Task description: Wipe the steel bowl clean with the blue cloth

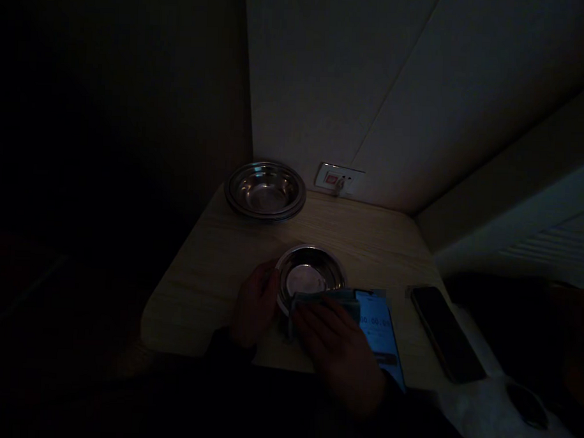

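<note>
In the dim head view, a small shiny metal bowl (309,271) stands on the wooden table. My left hand (256,302) grips its left rim, the fingertips partly lost in shadow. A dark greenish cloth (349,299) lies over the bowl's near rim. Fingers of my right hand (338,348) press the cloth against that rim; the thumb is hard to make out. Just right of the right hand lies a phone with a lit screen (379,327) showing a timer, partly covered by hand and sleeve.
Several nested metal bowls (265,196) stand at the table's back left corner. A wall socket (340,179) with a red switch sits behind the table (194,273). A dark phone (446,333) lies near the right edge. Beyond it, a dark oval object (526,406) rests on pale fabric.
</note>
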Demonstrator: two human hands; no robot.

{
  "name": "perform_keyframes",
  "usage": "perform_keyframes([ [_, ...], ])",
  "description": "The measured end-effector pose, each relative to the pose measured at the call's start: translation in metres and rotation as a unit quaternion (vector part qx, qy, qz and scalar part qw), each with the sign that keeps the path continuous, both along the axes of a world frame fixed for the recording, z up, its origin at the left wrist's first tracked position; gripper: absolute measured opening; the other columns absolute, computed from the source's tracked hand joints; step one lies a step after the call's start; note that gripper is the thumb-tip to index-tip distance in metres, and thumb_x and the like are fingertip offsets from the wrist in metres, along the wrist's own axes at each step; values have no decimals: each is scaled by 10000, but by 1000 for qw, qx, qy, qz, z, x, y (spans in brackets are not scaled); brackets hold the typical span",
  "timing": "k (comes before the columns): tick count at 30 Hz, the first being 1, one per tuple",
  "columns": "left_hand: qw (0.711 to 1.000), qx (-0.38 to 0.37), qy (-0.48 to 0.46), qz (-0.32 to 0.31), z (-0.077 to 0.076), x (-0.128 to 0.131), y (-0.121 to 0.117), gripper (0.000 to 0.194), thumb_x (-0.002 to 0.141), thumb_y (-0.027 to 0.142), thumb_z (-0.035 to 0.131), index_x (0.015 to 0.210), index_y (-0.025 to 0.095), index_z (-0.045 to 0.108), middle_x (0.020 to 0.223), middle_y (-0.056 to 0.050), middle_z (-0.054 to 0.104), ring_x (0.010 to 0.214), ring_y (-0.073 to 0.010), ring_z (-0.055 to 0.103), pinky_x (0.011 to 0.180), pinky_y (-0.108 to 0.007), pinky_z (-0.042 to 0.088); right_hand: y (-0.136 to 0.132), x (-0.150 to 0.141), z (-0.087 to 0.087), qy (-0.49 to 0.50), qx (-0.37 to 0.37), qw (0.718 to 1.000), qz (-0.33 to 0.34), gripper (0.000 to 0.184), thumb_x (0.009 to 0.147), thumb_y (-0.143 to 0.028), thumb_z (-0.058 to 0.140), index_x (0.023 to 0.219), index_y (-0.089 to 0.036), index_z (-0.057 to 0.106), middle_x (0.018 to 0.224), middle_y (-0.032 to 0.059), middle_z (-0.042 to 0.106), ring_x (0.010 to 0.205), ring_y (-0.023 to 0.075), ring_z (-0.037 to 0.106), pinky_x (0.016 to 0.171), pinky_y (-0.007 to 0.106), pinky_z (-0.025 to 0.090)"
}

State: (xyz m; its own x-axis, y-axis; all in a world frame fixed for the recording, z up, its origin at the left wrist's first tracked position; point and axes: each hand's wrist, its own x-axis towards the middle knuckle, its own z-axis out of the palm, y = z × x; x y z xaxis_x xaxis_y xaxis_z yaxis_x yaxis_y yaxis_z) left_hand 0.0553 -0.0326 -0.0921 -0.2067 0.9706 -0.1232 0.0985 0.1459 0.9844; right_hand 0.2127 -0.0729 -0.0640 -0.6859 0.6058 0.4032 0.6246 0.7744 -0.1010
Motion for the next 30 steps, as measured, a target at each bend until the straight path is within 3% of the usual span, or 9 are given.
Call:
perform_keyframes([
  [4,1000,-17,18,13,0,-2,0,309,794,364,508,992,140,588,840,-62,686,682,-153,629,586,-234,484,1,-18,-1,14,17,1000,-18,279,881,-90,402,1069,-63,607,1048,128,662,995,245,585,904,435,470],
  [11,999,-45,-14,13,3,1,-3,336,792,396,505,1026,165,576,502,37,565,365,-94,463,353,-193,350,-2,2,3,-13,12,1000,10,280,900,-106,376,1041,-94,617,1016,106,672,967,234,588,916,460,451],
  [16,999,3,8,33,0,-1,-3,292,776,361,528,964,146,586,802,-54,674,634,-139,611,546,-219,472,0,-16,1,-2,24,1000,-16,268,882,-104,405,1050,-61,610,1022,127,663,974,247,580,936,441,440],
  [21,999,-35,-11,32,0,2,-5,369,784,419,510,1027,144,555,710,-37,664,558,-141,594,467,-219,445,-4,-1,5,-24,21,999,3,260,890,-106,400,1035,-88,615,1000,106,672,949,238,590,932,459,439],
  [27,999,8,22,28,2,0,-3,267,778,330,516,953,143,590,901,-72,684,775,-174,640,673,-268,501,-2,-20,-1,-11,40,999,-17,252,880,-114,420,1028,-74,619,1003,124,668,961,237,586,947,431,438],
  [30,999,6,7,37,1,-1,-4,302,778,354,520,983,142,584,915,-71,685,796,-180,643,688,-274,506,-2,-6,1,-11,35,999,5,256,887,-105,411,1045,-84,611,1012,119,668,959,224,593,935,433,449],
])
